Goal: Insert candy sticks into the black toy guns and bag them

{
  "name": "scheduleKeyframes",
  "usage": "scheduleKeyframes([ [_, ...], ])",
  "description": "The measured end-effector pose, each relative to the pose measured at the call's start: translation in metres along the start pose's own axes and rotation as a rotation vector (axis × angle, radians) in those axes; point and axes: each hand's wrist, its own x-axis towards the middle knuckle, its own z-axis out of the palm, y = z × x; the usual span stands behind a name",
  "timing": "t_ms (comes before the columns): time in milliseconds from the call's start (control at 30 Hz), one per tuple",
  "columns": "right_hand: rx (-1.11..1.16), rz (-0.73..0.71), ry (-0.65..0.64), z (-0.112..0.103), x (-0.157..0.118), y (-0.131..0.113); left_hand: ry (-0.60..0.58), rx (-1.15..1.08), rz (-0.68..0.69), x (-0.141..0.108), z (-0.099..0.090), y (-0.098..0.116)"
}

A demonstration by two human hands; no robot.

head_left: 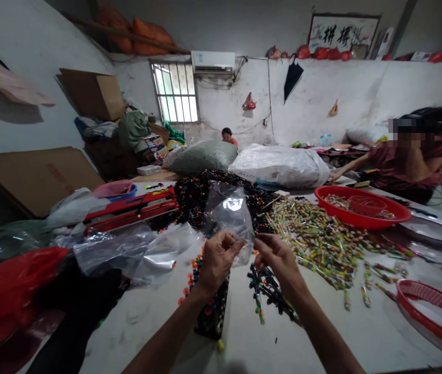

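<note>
My left hand [221, 257] is closed, thumb and fingers pinching the lower edge of a clear plastic bag [229, 210] that stands up over the table. My right hand [277, 257] is at the bag's right edge, fingers bent but apart; whether a fingertip touches the plastic I cannot tell. Below my right hand lie black toy parts [273, 288] and a clear tube of coloured pieces [259, 306]. Under my left wrist is a dark, narrow holder [211, 322], with a row of orange-and-black small parts [193, 275] along its left side.
Behind the bag spreads a heap of black-and-orange parts [193, 195]. Filled candy-coloured tubes [318, 239] are piled at right, near a red basin [365, 221] and a red basket [431, 311]. Loose plastic bags [139, 254] lie left. A co-worker [412, 161] sits at right.
</note>
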Motion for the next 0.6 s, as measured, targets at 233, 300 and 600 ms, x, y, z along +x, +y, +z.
scheduleKeyframes([
  [233,0.018,-0.181,-0.068,0.011,-0.001,-0.006,-0.167,-0.249,-0.104,-0.009,-0.004,0.011],
  [300,-0.007,-0.208,-0.035,0.000,0.008,-0.003,-0.117,-0.401,-0.183,-0.008,-0.013,0.013],
  [600,-0.114,-0.104,0.178,-0.018,0.064,0.028,-0.290,-0.689,-0.314,-0.006,-0.035,0.044],
])
